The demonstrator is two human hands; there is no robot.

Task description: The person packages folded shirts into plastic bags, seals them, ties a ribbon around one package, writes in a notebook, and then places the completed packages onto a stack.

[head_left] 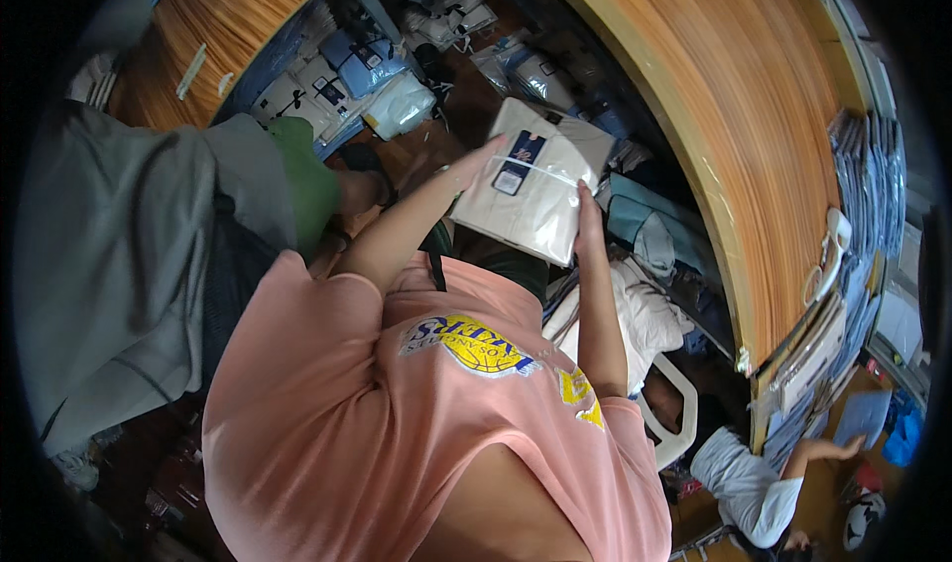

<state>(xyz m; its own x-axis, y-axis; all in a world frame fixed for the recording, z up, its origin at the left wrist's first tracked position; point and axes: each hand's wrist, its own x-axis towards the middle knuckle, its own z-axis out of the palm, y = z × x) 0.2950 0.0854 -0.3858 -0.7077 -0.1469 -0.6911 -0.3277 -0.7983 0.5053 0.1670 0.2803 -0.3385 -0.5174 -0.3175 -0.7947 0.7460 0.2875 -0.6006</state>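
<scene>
Between my two hands is a bundle of folded cream garments [540,210] in clear, shiny plastic. A thin white band runs across it, and a dark blue and white tag [519,162] lies on its top face. My left hand [476,165] grips its left edge, with the fingertips partly hidden. On the opposite edge, my right hand [589,220] presses with the thumb upward; its other fingers are mostly out of sight. Just past the bundle's right side lies folded teal cloth [650,210], and loose pale cloth [643,304] hangs below it.
Plastic-wrapped light blue garments [365,63] and white ones lie in stacks low down ahead. A curved wooden tabletop [734,116] borders the right, with packed garments [868,185] along its far edge. Grey cloth [119,254] fills the left. Another person in white [749,488] is at lower right.
</scene>
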